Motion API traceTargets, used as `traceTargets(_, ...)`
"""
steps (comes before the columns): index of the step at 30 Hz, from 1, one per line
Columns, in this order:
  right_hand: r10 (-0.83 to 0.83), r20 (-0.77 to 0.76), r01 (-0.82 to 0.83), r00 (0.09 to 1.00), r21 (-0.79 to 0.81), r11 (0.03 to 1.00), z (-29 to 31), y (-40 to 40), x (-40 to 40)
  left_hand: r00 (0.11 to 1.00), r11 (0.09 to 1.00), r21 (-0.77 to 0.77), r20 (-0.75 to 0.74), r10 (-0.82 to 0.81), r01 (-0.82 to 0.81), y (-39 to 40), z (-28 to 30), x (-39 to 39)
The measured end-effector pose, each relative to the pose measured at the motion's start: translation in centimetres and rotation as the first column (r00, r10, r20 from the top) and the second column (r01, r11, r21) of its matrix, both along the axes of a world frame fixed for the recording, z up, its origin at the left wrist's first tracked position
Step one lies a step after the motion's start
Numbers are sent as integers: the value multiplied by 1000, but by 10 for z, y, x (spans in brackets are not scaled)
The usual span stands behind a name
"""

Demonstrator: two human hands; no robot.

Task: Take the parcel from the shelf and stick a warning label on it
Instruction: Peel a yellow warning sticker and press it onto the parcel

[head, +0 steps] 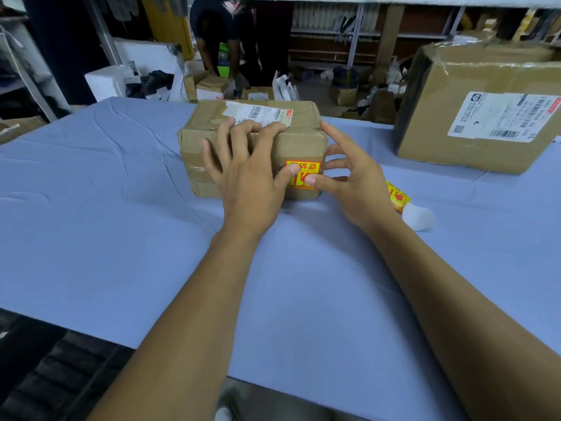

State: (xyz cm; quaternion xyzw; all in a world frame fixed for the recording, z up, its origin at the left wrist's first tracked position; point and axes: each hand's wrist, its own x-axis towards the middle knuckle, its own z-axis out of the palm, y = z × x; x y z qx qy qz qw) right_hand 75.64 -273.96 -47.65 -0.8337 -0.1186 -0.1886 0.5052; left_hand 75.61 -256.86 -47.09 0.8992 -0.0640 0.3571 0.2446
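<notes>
A small brown cardboard parcel (299, 141) wrapped in tape sits on the blue table (121, 238), a white shipping slip on its top. A yellow and red warning label (303, 169) is on its near face. My left hand (246, 177) lies over the parcel's top and front, thumb on the label's left edge. My right hand (352, 180) is beside the parcel's right end, fingers spread, thumb pressing the label's lower right. Both thumbs hide part of the label.
A strip of yellow and red labels on white backing (406, 205) lies right of my right hand. A large cardboard box (473, 117) stands at the table's right back. Beyond the table, a person bends over piled parcels on the floor; shelves stand behind.
</notes>
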Motion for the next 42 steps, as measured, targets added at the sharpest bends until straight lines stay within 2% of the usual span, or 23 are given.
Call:
traceTargets(8,-28,4,28,1000,-153,988,2,0,-2,999,998,60,-33,-7,9,1,0,-1)
traceTargets(14,6,-8,-7,1000,-163,987,2,1,-4,999,992,125,-34,21,-17,1,-1,-2)
traceTargets(25,-11,14,13,1000,-148,989,0,3,-4,999,993,113,-32,38,-34,-3,-2,-3)
traceTargets(30,-28,32,31,999,-97,995,-2,1,-1,999,999,-4,13,-33,33,2,-2,-1)
traceTargets(35,-41,58,45,997,-85,995,-1,1,-4,996,986,-163,90,-22,37,1,-2,4)
traceTargets(39,-38,31,41,999,-79,996,-1,1,-3,999,995,-89,43,-33,37,2,-3,3)
traceTargets(42,-42,48,46,998,-76,996,0,2,-4,997,990,-132,68,-41,49,1,-2,3)
